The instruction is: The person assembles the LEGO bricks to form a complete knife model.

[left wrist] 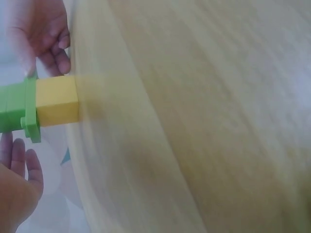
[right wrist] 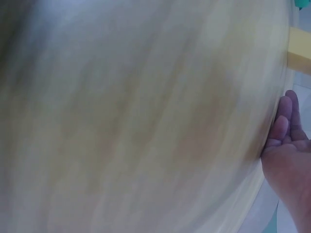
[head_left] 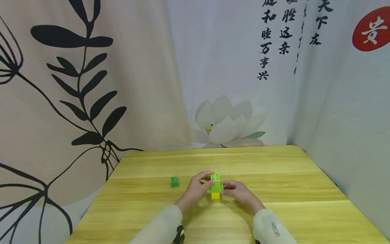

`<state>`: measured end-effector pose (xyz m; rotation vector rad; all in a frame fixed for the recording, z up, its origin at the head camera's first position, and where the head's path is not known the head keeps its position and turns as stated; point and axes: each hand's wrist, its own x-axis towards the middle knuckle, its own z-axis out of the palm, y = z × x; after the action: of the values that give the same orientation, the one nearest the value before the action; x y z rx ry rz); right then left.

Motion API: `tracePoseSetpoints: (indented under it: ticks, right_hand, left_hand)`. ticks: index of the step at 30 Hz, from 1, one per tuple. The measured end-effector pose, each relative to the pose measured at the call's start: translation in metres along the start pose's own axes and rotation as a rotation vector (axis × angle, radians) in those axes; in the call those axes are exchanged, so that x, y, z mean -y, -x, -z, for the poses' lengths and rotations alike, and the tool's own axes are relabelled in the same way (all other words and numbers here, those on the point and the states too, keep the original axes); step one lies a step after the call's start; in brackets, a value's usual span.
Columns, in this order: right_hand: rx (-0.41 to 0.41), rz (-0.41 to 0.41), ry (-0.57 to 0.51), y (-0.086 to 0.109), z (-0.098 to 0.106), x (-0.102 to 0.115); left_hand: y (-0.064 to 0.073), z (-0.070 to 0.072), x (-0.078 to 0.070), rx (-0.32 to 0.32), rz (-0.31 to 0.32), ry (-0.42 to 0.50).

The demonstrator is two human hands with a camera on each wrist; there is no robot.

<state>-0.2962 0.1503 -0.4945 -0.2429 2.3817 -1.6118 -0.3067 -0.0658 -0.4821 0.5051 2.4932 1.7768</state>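
A small stack of toy building blocks stands upright on the table: a yellow block (head_left: 215, 196) at the bottom, a wider light green block (left wrist: 30, 109) across it, and a narrower light green column (head_left: 215, 185) with studs on top. My left hand (head_left: 198, 187) holds the column from the left, thumb on its near face and fingers reaching behind. From the right, my right hand (head_left: 239, 192) pinches the end of the wider green block between thumb and fingertips. In the right wrist view, the right hand (right wrist: 289, 150) appears beside the yellow block (right wrist: 300, 51).
A darker green block (head_left: 174, 182) lies alone on the table, left of the stack. The wooden table (head_left: 274, 169) reaches back to a printed curtain (head_left: 146, 84), and another pale curtain (head_left: 344, 118) hangs along the right side.
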Motion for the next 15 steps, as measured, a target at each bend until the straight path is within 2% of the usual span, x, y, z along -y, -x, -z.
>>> tracePoseSetpoints:
  ticks: [15]
  right_hand:
    - [-0.002,-0.009,-0.008,-0.0007,0.0008,-0.0018]
  left_hand:
    - [-0.0016,-0.0006,0.0005,-0.005,-0.006,0.014]
